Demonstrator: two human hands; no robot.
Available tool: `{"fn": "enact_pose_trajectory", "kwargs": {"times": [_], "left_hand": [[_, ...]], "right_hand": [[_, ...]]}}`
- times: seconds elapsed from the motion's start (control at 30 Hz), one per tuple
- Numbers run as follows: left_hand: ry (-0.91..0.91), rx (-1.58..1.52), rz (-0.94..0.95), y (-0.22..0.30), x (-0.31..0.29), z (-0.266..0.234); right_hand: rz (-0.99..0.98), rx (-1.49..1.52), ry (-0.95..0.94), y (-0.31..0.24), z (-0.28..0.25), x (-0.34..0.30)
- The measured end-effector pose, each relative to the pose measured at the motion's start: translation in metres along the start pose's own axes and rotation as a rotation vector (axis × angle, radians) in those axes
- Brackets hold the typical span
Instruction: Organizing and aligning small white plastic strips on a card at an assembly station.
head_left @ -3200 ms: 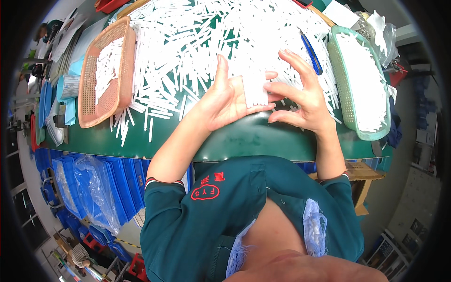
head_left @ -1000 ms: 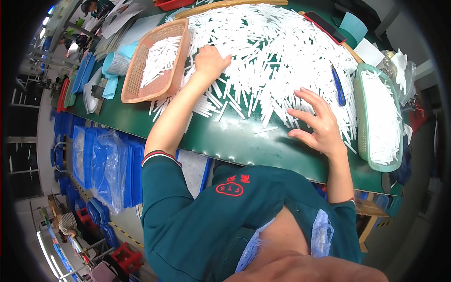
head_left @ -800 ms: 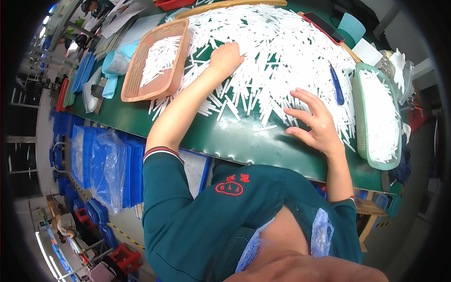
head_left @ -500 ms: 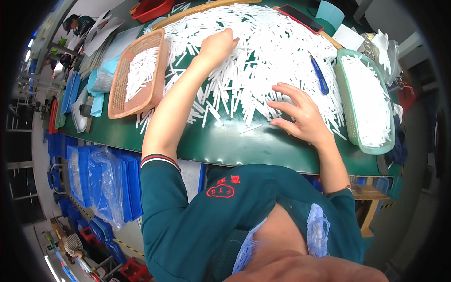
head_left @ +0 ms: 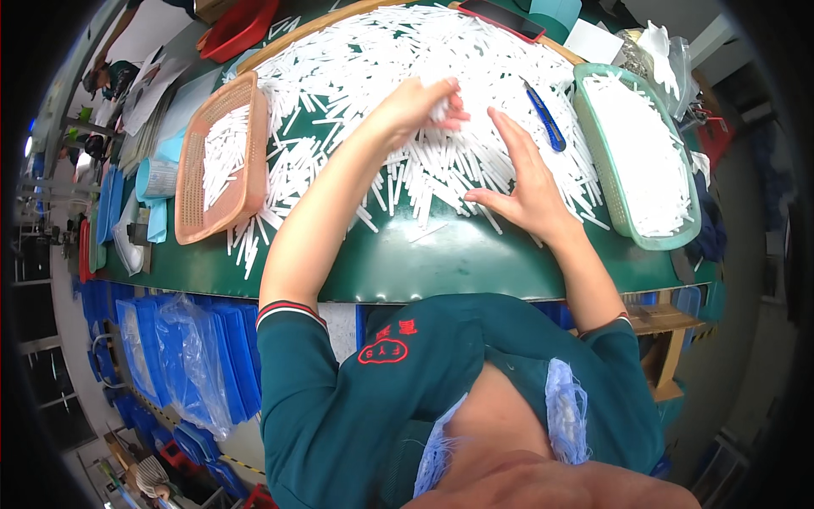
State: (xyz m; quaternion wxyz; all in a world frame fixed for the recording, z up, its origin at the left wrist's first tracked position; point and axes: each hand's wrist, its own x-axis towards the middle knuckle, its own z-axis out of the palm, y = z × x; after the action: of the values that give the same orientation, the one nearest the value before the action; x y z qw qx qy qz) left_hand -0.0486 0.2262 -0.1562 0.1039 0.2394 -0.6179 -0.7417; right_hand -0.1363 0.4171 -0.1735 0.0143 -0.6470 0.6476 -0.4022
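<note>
A broad heap of short white sticks [head_left: 331, 64] covers much of the green table. Above the heap, my left hand [head_left: 415, 112] has its fingers curled round a small white bunch, apparently several of these sticks; motion blurs the fingertips. Facing it from the right, my right hand [head_left: 534, 191] is open, thumb spread from the straight fingers, with nothing seen in it. It hovers by the near side of the heap. A blue utility knife [head_left: 544, 117] lies on the sticks beyond my right hand.
An orange basket [head_left: 188, 161] holding white sticks stands left; a green basket [head_left: 623, 208] full of them stands right. A wooden strip [head_left: 318, 28] borders the heap's far side, near a phone [head_left: 500, 19]. Light-blue cups [head_left: 157, 178] and a red tray [head_left: 242, 30] sit at the left.
My left hand has come nearer and to the right, out of the far part of the heap, with its fingers curled. My right hand has turned more upright, fingers straighter. The view has shifted slightly.
</note>
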Motion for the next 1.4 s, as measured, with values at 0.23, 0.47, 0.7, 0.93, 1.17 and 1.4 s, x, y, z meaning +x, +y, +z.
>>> {"fn": "enact_pose_trajectory", "kwargs": {"times": [0.23, 0.47, 0.7, 0.93, 1.17, 1.4], "left_hand": [[-0.340, -0.362, -0.351, -0.047, -0.043, 0.047], [-0.209, -0.489, -0.317, -0.045, -0.046, 0.055], [-0.187, -0.523, -0.367, -0.047, -0.045, 0.051], [-0.155, -0.505, -0.315, -0.041, -0.051, 0.061], [-0.222, -0.483, -0.337, -0.040, -0.057, 0.045], [-0.030, -0.587, -0.275, -0.045, -0.065, 0.025]], "right_hand": [[0.155, 0.098, -0.206, 0.002, -0.001, -0.001], [-0.106, -0.023, -0.199, 0.015, 0.002, -0.001], [-0.078, 0.043, -0.176, 0.016, 0.001, -0.001], [-0.026, 0.049, -0.174, 0.010, 0.003, -0.002], [-0.124, 0.091, -0.099, 0.003, -0.001, 0.000], [0.076, 0.227, -0.067, 0.009, 0.006, -0.002]]}}
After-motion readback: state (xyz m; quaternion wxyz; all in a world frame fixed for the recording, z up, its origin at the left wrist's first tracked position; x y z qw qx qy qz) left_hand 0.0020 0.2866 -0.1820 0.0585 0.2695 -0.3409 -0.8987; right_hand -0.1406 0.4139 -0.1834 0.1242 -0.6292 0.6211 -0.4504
